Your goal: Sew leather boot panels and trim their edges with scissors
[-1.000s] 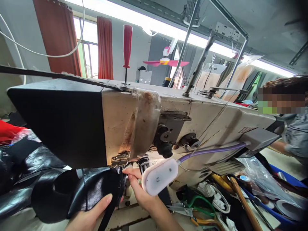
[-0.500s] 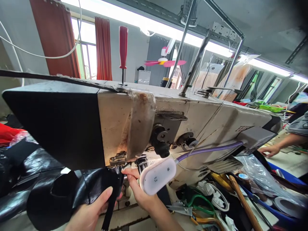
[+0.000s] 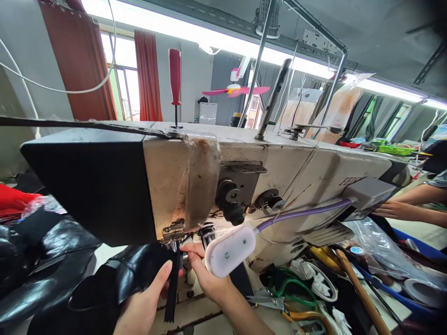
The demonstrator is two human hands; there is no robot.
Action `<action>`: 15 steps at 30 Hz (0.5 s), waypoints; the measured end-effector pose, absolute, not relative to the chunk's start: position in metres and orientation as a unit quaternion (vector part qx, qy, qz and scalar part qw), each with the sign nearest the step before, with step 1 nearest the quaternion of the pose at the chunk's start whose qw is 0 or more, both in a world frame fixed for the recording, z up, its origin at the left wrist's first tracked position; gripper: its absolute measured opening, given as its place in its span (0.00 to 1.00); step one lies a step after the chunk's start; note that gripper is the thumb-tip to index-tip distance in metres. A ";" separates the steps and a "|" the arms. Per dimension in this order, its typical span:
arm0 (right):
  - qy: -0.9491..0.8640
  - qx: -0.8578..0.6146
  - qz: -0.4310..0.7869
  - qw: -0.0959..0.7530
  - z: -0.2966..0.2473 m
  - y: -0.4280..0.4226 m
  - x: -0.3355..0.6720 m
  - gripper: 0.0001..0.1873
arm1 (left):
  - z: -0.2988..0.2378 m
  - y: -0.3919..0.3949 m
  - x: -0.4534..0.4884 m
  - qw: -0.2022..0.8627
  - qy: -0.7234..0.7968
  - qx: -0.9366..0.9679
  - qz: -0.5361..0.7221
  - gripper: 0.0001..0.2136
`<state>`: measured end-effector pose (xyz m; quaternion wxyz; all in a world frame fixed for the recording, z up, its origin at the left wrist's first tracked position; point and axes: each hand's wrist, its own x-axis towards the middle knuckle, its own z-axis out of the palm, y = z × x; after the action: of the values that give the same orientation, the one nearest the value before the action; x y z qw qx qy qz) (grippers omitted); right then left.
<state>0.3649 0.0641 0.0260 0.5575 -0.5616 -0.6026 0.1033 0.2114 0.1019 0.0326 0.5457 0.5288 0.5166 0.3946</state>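
A worn cream sewing machine (image 3: 286, 172) fills the middle of the head view. My left hand (image 3: 146, 302) grips a glossy black leather piece (image 3: 118, 284) and presses it up under the needle area, thumb on top. A black strap (image 3: 172, 293) hangs down from that spot. My right hand (image 3: 204, 274) pinches the leather's edge right beside the presser foot (image 3: 174, 239); its fingertips are partly hidden behind a white lamp head (image 3: 230, 251) on a purple gooseneck.
More black leather (image 3: 45, 260) lies piled at left, with red cloth (image 3: 10, 197) behind. Scissors (image 3: 279, 302), tools and tape rolls clutter the bench at lower right. Another person's arms (image 3: 408, 207) reach in at the right edge. A red screwdriver (image 3: 174, 79) stands on the machine top.
The view has dipped and shifted. My left hand has slid up the leather toward the needle, and the leather piece has rolled lower left. The other person's arms have moved.
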 end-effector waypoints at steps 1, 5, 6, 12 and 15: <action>-0.601 -0.561 0.097 0.561 0.027 0.064 0.365 0.16 | 0.033 0.102 0.211 0.551 0.521 0.526 0.384 0.27; -0.608 -0.549 0.084 0.568 0.028 0.063 0.365 0.17 | 0.036 0.104 0.210 0.543 0.552 0.539 0.331 0.28; -0.610 -0.548 0.082 0.567 0.028 0.063 0.365 0.17 | 0.037 0.104 0.210 0.536 0.557 0.548 0.319 0.30; -0.601 -0.544 0.098 0.577 0.020 0.067 0.366 0.19 | 0.037 0.107 0.216 0.505 0.547 0.579 0.331 0.33; -0.602 -0.547 0.097 0.574 0.013 0.069 0.367 0.20 | 0.040 0.107 0.223 0.480 0.553 0.584 0.350 0.33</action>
<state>0.3669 0.0695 0.0134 0.5741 -0.5468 -0.6016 0.0971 0.2231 0.1066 0.0402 0.4802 0.5837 0.5531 0.3504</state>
